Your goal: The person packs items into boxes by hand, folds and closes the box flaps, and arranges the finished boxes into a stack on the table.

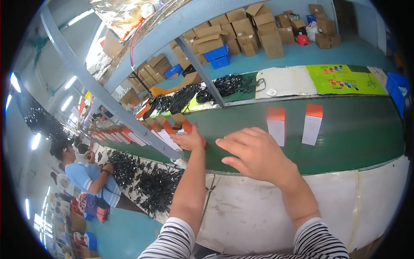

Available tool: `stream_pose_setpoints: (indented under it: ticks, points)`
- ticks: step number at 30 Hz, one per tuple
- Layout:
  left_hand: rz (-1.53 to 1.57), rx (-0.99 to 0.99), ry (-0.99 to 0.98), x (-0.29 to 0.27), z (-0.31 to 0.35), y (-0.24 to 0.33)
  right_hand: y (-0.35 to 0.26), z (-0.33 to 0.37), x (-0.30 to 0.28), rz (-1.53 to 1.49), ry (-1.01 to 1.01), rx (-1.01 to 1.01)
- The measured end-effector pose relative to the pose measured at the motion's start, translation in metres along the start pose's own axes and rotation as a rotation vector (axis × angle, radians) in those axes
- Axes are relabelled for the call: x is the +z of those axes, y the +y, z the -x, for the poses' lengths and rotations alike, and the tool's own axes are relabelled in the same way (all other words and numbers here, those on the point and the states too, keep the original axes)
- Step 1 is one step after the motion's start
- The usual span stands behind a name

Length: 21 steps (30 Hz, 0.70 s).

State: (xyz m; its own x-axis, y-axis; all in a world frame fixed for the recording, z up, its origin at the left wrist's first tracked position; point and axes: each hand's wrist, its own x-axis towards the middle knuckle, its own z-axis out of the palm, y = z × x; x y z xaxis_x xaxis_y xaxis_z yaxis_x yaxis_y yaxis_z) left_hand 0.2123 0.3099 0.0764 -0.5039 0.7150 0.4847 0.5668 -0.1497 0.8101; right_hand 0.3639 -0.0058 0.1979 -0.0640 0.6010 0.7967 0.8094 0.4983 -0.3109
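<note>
My left hand (189, 139) reaches over the green conveyor belt (241, 113) and is closed around an orange and white box (187, 126), most of which it hides. Beside it more open-topped boxes (166, 137) stand in a row, brown flaps raised. Over the belt's near side hovers my right hand (256, 153), its fingers stretched out and nothing in it. Farther right on the belt, two upright white boxes with orange tops stand apart: one (277, 127) beyond my right hand, the other (312, 125) to its right.
A grey metal post (120, 97) slants down beside my left hand. Black cords (159, 185) are heaped on the left table, where a person in blue (88, 177) works. More cords (228, 84) lie beyond the belt. Cartons (241, 28) are stacked on the far floor. A pale worktop (280, 211) lies nearest me.
</note>
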Motion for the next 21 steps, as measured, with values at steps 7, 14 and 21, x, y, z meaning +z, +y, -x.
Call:
stream_pose_setpoints:
  ticks: [7,14,21]
  points:
    - [0.341,0.255,-0.038,-0.009,-0.018,-0.010,0.005,-0.010,0.010,-0.028,0.000,0.018]
    - [0.763,0.152,-0.503,-0.054,0.122,0.044,0.098,0.014,0.137,-0.425,0.316,0.525]
    - [0.463,0.632,-0.486,-0.058,0.154,0.025,0.118,0.016,0.133,-0.698,0.087,0.804]
